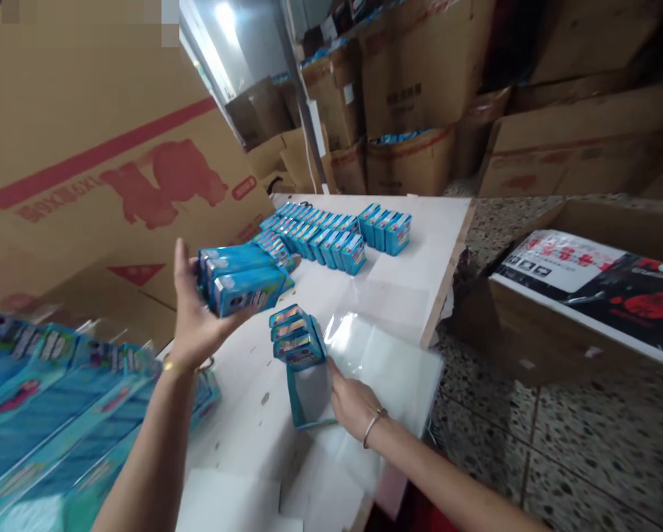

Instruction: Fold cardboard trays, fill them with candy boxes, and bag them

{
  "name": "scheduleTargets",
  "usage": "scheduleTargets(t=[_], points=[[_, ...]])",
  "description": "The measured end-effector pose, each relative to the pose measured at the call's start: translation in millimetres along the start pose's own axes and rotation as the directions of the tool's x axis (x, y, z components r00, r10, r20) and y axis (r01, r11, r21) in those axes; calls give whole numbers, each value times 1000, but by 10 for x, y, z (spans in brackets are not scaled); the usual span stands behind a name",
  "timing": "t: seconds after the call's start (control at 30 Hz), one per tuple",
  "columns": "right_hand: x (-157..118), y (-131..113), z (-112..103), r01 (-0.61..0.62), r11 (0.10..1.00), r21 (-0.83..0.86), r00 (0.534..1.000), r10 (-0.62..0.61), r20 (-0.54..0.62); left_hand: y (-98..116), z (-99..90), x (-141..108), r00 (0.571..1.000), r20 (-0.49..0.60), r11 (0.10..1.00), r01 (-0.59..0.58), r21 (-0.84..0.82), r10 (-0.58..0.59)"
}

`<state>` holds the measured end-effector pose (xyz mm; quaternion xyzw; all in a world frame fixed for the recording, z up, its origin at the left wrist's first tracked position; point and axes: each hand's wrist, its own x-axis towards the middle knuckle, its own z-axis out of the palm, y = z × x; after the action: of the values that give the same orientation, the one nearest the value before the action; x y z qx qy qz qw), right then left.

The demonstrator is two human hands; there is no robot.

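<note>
My left hand [206, 325] grips a small group of blue printed boxes [247, 284], held side by side above the table. Lower down, the fingers of my right hand [356, 406] are closed on the side of an open blue carton [312, 403] with a pale inside. Several small blue boxes [295, 336] stand at that carton's far end. Under and beside my right hand lies a stack of clear plastic sheets or bags [398, 362]. Rows of similar blue boxes [314, 233] stand farther back on the white table [242, 399].
A large brown carton [76, 140] rises at the left. Blurred, larger blue packs [59, 414] fill the lower left. An open cardboard box [502, 325] with printed bags [597, 281] sits on the speckled floor at the right. More cartons [414, 74] are stacked behind.
</note>
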<state>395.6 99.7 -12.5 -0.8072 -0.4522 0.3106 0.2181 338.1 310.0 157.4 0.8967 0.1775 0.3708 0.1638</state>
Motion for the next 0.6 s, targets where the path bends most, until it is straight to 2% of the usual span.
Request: scheduleTargets(t=[0.07, 0.13, 0.23, 0.33, 0.4, 0.5, 0.6], points=[[-36, -152, 138, 38, 999, -33, 998, -36, 57, 176, -413, -464, 987, 137, 991, 98, -95, -85], [-76, -303, 281, 56, 995, -82, 993, -47, 112, 315, -719, -969, 953, 242, 972, 213, -100, -184], [-157, -451, 449, 116, 985, -127, 987, -100, 125, 405, -923, -1666, 876, 362, 933, 358, -47, -318], [-240, -451, 534, 204, 974, -102, 974, -191, 120, 367, -855, -2126, 820, 462, 925, 379, 2, -337], [-277, -396, 558, 244, 967, -76, 965, -234, 116, 308, -725, -2263, 829, 475, 949, 311, 44, -294], [-290, -309, 575, 279, 959, -48, 954, -272, 124, 225, -542, -2279, 864, 449, 973, 194, 127, -230], [-276, -269, 582, 281, 959, -29, 953, -276, 128, 183, -466, -2210, 834, 503, 968, 138, 208, -227]])
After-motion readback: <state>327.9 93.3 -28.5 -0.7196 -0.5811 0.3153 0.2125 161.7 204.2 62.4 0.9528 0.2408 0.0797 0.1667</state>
